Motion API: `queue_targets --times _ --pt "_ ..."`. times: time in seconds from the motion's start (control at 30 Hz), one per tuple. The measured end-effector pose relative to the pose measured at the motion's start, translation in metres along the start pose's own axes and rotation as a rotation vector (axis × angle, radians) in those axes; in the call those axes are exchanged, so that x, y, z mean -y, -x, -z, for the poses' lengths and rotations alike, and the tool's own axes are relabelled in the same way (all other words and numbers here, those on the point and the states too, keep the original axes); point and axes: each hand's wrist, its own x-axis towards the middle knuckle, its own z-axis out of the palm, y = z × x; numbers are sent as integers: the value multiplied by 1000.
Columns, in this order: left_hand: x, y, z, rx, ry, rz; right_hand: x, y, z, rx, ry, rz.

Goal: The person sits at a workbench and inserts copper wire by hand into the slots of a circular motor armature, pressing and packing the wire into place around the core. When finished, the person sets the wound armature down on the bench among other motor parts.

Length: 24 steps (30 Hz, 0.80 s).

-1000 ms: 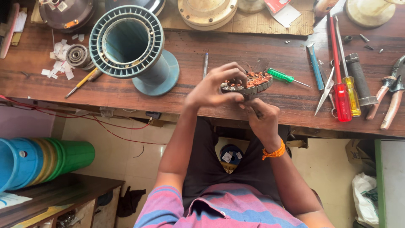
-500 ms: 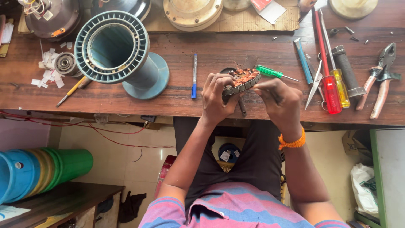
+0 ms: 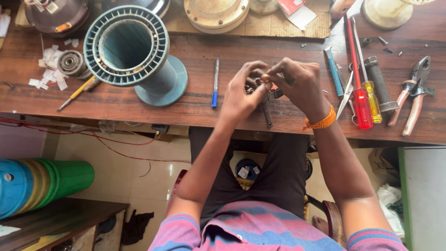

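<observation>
At the centre of the frame we hold a small motor winding [image 3: 265, 86] just above the wooden surface [image 3: 195, 104], our left hand [image 3: 241, 95] and right hand [image 3: 297, 83] both closed around it, fingers pinching its top; most of it is hidden by them. A blue pen [image 3: 215, 82] lies just left of the left hand, a ribbed teal housing [image 3: 132, 51] at upper left, and a red screwdriver [image 3: 357, 74] and pliers [image 3: 413, 95] at right

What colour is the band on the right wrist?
Orange, on the right wrist band, seen clearly in the head view.
</observation>
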Motion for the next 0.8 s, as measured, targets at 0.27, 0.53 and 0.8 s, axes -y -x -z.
queue_targets --times 0.27,0.53,0.8 --pt "11 -23 44 460 157 -86 41 22 5 19 -7 -116" --pt "6 -41 62 647 50 -202 54 71 -27 -47 -165 -475" --pt "-11 12 22 156 -327 -348 33 111 -53 -301 -362 -468"
